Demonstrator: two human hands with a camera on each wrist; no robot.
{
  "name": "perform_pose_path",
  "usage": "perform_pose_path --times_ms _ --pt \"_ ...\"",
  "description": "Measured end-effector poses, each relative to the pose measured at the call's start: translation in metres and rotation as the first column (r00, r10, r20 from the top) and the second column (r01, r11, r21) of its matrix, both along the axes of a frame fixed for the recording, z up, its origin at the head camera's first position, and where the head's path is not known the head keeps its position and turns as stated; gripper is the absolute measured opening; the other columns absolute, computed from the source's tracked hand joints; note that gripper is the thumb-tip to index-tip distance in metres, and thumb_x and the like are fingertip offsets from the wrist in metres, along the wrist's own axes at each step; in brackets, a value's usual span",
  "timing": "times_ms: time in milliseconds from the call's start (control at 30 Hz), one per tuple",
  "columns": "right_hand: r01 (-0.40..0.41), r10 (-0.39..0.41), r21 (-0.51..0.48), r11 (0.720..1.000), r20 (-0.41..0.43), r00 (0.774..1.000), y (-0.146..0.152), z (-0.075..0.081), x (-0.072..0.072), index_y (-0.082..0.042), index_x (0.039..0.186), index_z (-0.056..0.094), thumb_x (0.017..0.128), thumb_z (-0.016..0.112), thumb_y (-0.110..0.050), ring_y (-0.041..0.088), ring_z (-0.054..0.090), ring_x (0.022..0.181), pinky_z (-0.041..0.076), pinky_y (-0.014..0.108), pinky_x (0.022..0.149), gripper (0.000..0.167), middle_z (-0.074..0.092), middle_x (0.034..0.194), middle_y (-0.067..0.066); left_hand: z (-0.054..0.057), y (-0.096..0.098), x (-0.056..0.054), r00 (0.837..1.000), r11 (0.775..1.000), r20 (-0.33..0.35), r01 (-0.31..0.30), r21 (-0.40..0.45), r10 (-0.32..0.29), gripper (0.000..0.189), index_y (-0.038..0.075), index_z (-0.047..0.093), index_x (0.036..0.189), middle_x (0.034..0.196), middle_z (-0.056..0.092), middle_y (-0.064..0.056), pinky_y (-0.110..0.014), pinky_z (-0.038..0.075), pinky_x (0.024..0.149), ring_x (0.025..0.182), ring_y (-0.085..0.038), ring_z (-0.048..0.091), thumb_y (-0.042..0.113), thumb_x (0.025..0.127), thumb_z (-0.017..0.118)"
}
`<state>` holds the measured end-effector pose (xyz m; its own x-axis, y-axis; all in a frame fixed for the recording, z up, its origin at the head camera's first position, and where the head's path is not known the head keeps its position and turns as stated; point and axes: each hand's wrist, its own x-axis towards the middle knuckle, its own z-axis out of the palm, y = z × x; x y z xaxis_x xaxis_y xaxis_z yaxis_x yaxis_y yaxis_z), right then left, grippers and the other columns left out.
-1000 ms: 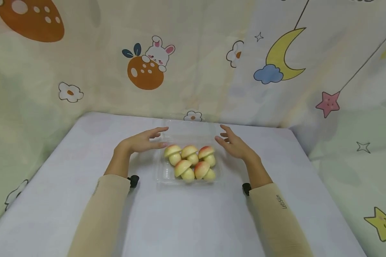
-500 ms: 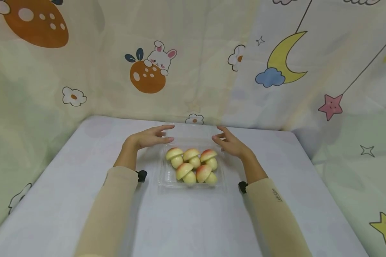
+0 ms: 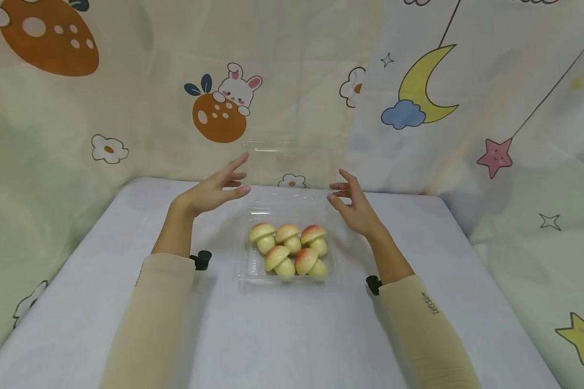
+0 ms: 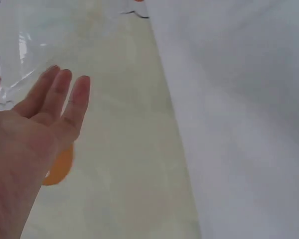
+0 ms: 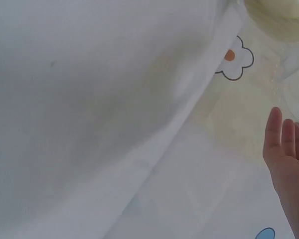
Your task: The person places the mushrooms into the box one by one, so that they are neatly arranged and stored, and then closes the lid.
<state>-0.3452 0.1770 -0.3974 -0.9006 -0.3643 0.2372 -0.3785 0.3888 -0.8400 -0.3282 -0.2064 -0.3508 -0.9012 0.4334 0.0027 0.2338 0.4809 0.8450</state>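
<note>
A clear plastic box stands mid-table, holding several pale yellow mushroom-shaped pieces with reddish caps. Its transparent hinged lid is raised at the back, faint against the wall cloth. My left hand has its fingertips right at the lid's left edge, fingers mostly straight and thumb apart. On the other side, my right hand is held with extended fingers close to the lid's right edge. In the left wrist view, clear plastic shows behind the left fingers. The right fingers look straight in the right wrist view.
A white cloth covers the table, whose back edge meets a patterned wall cloth. Small black devices are strapped at the left wrist and right wrist.
The lid has swung up from lying low behind the box to standing raised. Both hands have risen, the left hand more, and moved slightly apart. The mushroom-shaped pieces stay in place.
</note>
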Motion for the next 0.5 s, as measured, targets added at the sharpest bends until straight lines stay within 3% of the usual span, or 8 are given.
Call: perform_pose_path --times_ms 133,200,400,500 --pt "0.010 -0.012 -0.047 0.999 -0.052 0.999 0.002 0.008 0.009 -0.013 0.164 0.014 0.108 0.053 -0.017 0.039 0.052 0.132 0.053 0.051 0.099 0.068 0.050 0.147 0.022 0.017 -0.003 0.010 1.000 0.995 -0.010 -0.022 0.099 0.023 0.088 0.048 -0.002 0.161 0.162 0.038 -0.011 -0.066 0.024 0.120 0.149 -0.034 0.038 0.039 0.102 0.063" --pt "0.002 -0.007 -0.072 0.997 -0.067 0.998 0.006 0.010 0.015 -0.015 0.164 0.016 0.109 0.050 -0.019 0.038 0.051 0.132 0.054 0.051 0.099 0.064 0.050 0.147 0.020 0.022 -0.003 0.017 1.000 0.994 -0.021 -0.020 0.109 0.023 0.086 0.042 0.000 0.162 0.161 0.040 -0.011 -0.065 0.024 0.120 0.147 -0.032 0.040 0.041 0.103 0.062" --pt "-0.082 0.077 -0.087 0.993 -0.058 0.995 0.019 0.017 0.030 -0.013 0.161 0.024 0.114 0.034 -0.029 0.040 0.046 0.134 0.051 0.057 0.101 0.051 0.049 0.145 0.021 0.028 -0.013 0.040 0.988 1.000 -0.152 0.002 -0.002 -0.002 0.055 0.021 0.039 0.156 0.154 0.049 -0.005 -0.058 0.033 0.119 0.144 -0.027 0.044 0.036 0.106 0.058" --pt "-0.123 0.121 -0.063 0.990 -0.035 0.992 0.025 0.021 0.040 -0.007 0.154 0.036 0.115 0.026 -0.034 0.039 0.045 0.135 0.051 0.057 0.102 0.049 0.049 0.144 0.018 0.027 -0.019 0.054 0.980 0.999 -0.197 0.019 -0.045 -0.027 0.046 0.015 0.049 0.149 0.150 0.053 -0.004 -0.056 0.038 0.116 0.141 -0.029 0.047 0.031 0.106 0.058"
